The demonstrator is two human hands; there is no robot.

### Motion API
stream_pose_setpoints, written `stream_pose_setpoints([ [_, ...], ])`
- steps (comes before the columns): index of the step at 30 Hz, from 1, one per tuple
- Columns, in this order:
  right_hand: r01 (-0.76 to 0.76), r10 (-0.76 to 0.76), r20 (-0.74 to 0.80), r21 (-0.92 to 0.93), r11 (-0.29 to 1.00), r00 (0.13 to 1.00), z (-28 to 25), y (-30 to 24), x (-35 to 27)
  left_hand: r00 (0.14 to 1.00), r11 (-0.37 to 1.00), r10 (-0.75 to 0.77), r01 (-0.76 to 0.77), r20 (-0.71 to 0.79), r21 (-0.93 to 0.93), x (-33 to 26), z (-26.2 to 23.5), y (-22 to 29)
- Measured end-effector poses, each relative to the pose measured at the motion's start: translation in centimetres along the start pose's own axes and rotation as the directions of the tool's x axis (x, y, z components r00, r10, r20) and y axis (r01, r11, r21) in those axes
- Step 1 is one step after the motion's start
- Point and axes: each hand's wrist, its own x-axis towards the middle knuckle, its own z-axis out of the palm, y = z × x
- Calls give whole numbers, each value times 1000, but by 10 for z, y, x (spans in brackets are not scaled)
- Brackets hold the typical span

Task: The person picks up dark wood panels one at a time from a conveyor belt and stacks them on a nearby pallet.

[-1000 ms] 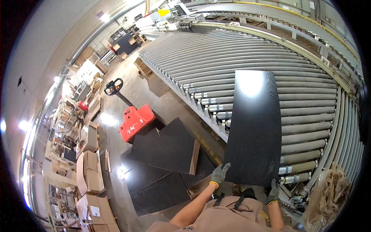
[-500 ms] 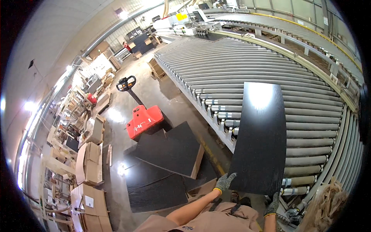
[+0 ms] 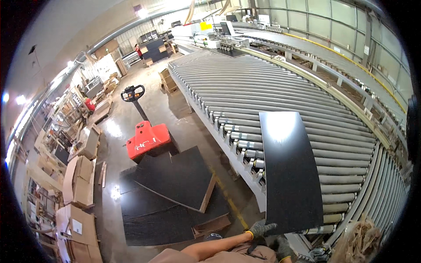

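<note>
A long black panel point(image 3: 291, 179) with a wood-grain look lies on the metal rollers of a conveyor point(image 3: 245, 87), one short edge toward me. My left hand point(image 3: 262, 228), in a grey knit glove with a yellow cuff, is at the panel's near left corner. Its fingers point right along the edge, stretched out rather than wrapped round. Below the near edge, close to my body, is my right hand point(image 3: 283, 249) in a matching glove. It appears apart from the panel, and its fingers are too unclear to read.
Left of the conveyor, more black panels point(image 3: 171, 193) lie stacked askew, beside a red pallet jack point(image 3: 148, 138). Cardboard point(image 3: 81, 179) is piled along the left. Crumpled brown wrapping point(image 3: 357, 241) sits at lower right. Far off, a person point(image 3: 138, 51) stands near dark stacks.
My right hand has left the panel's near right corner and moved left toward my body. My left hand has shifted down to the near edge. The view has swung somewhat.
</note>
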Motion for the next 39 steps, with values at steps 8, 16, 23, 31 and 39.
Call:
stream_pose_setpoints([
  [8, -58, 41, 371, 34, 998, 928, -63, -204, 84, 897, 907, 149, -291, 416, 304, 19, -5, -86],
  [16, -222, 88, 462, 244, 944, 882, 49, -299, 251, 957, 835, -244, 291, -160, 466, -125, -167, -237],
  [23, -195, 115, 791, 5, 981, 601, 250, -394, 372, 351, 736, -612, 580, -709, -349, -363, -258, -447],
  [31, 241, -102, 510, -212, 947, 854, 503, -373, 524, 93, 462, -884, 35, -457, -886, -449, -303, -572],
  [39, 205, -52, 326, -453, 868, 944, 604, -330, 601, 348, 125, -901, -364, -259, -923, -286, -368, -537],
])
